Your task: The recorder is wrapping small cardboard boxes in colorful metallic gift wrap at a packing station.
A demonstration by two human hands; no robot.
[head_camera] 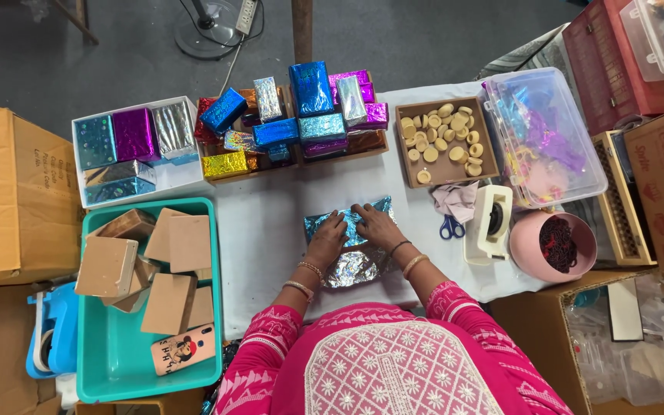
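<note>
A teal tray (94,369) of plain brown boxes (170,300) sits left on the worktop (259,230). At centre, the left hand (330,230) and right hand (373,223) press flat on a blue foil-wrapped box (351,265). Scissors (450,227) lie right.

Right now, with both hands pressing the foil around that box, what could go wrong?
The blue foil looks crinkled under the left hand and right hand, so it might tear or crease unevenly. The scissors and tape dispenser sit close by the right elbow's path and could get knocked. The stacked wrapped boxes just ahead look loosely piled and may topple if bumped.
</note>
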